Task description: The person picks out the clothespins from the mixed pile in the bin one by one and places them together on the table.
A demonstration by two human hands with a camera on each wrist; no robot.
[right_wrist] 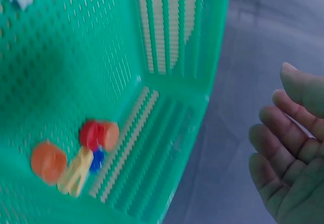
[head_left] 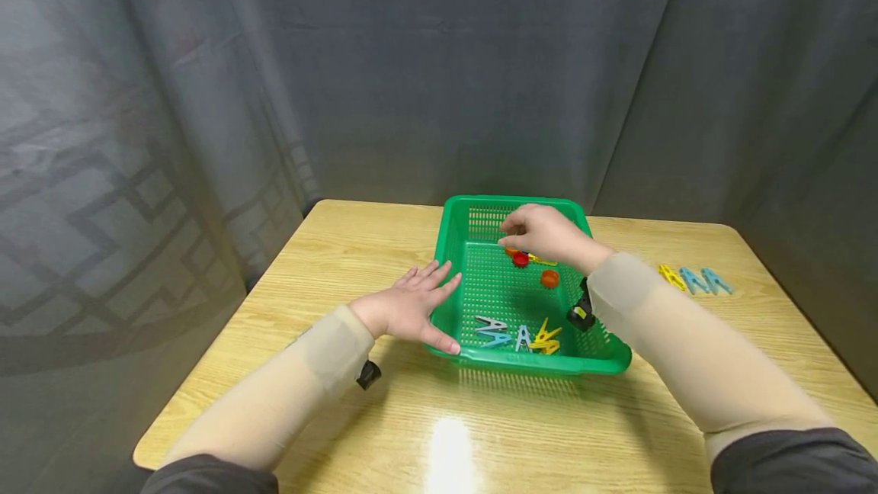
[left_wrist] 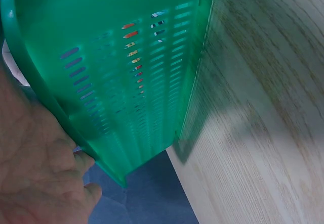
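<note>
A green plastic basket (head_left: 535,363) stands on the table. My left hand (head_left: 411,309) rests on its left rim with the fingers spread; in the left wrist view that hand (left_wrist: 45,168) lies along the rim. Above the basket's far part hovers my right hand (head_left: 545,233), its fingers loosely bent with nothing between them, as the right wrist view also shows. Under it lie orange caps (right_wrist: 49,162), a red cap (right_wrist: 91,135), a small blue piece (right_wrist: 97,159) and a yellow clothespin (right_wrist: 76,172). Grey, blue and yellow clothespins (head_left: 545,335) lie near the basket's front wall.
On the table right of the basket lie a yellow clothespin (head_left: 672,277) and two light blue clothespins (head_left: 716,280) in a row. The wooden table (head_left: 329,265) is backed by a grey curtain (head_left: 439,82).
</note>
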